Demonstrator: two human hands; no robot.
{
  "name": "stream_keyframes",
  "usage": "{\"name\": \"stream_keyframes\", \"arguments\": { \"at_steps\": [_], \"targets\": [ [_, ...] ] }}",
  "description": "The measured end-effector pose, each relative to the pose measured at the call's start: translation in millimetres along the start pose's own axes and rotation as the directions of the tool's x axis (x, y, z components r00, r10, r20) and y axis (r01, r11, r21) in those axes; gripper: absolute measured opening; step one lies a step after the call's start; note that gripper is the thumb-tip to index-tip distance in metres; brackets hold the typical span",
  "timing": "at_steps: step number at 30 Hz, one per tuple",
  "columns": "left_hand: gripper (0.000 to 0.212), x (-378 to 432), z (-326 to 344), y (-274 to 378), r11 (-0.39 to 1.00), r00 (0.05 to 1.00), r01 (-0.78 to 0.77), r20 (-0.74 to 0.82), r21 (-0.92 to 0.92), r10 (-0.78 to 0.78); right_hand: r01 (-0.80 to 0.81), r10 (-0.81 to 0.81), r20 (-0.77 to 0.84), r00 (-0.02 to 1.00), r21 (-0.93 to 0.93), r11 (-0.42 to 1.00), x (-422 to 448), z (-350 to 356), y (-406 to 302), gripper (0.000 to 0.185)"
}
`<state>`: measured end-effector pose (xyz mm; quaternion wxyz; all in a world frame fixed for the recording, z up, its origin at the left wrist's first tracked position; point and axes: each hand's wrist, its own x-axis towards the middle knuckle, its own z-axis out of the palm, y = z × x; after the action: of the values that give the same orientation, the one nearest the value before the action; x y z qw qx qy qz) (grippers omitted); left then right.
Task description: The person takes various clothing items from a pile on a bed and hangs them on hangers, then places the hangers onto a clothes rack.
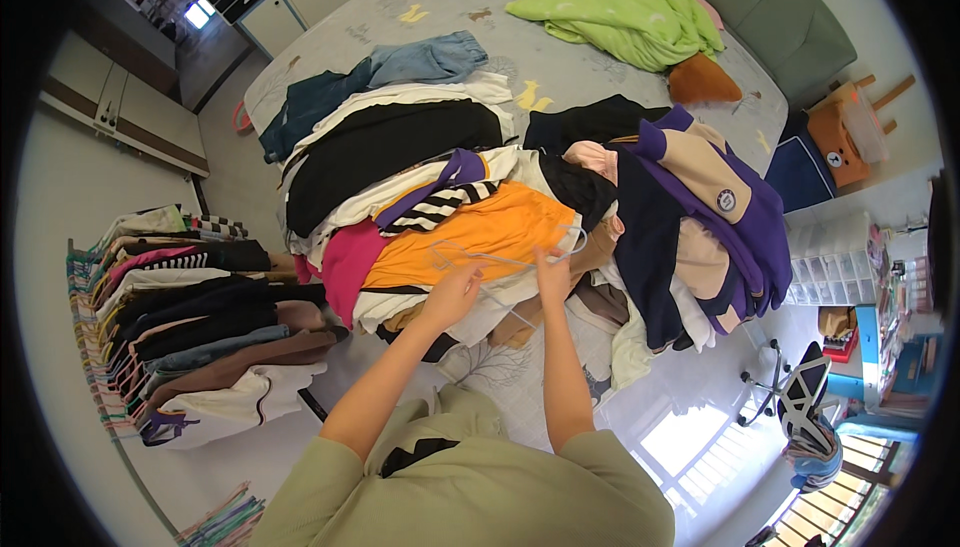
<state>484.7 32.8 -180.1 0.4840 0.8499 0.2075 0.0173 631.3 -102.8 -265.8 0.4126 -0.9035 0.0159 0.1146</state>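
Observation:
A light grey-blue clothes hanger [499,256] is in my right hand [553,273], near its hook end, over an orange garment [465,235] spread on the pile. My left hand [456,293] is at the hanger's lower left side; whether its fingers grip the hanger is not plain. Under and around the orange garment lie a magenta garment [351,262], a black-and-white striped garment [431,209] and a white one with a purple and yellow band. To the right lie a dark navy garment [649,247] and a purple and beige jacket [750,209].
The pile lies on a bed with a patterned sheet [420,14]. Further back are a green blanket [630,14] and a brown cushion [705,80]. At the left stands a rack [71,269] of hung clothes, with bare hangers [225,521] below. A swivel chair [802,397] stands at the right.

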Motion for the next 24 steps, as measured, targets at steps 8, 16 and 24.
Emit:
{"name": "stream_keyframes", "arguments": {
  "at_steps": [8, 16, 24],
  "targets": [
    [0.033, 22, 2, 12, 0.969, 0.973, -0.193, -0.096, 0.152, 0.209, 0.199, -0.206, 0.069, 0.976, 0.094, 0.975, -21, -6, -26, 0.046],
    [0.046, 31, -8, 13, 0.969, 0.966, 0.228, -0.103, -0.094, -0.237, 0.389, -0.49, 0.419, 0.764, 0.308, 0.868, -116, -18, -73, 0.02],
    [0.042, -8, -50, -16, 0.916, 0.887, 0.344, -0.249, -0.209, -0.39, 0.456, -0.54, 0.521, 0.661, 0.293, 0.84, -152, -6, -90, 0.026]
  ]
}}
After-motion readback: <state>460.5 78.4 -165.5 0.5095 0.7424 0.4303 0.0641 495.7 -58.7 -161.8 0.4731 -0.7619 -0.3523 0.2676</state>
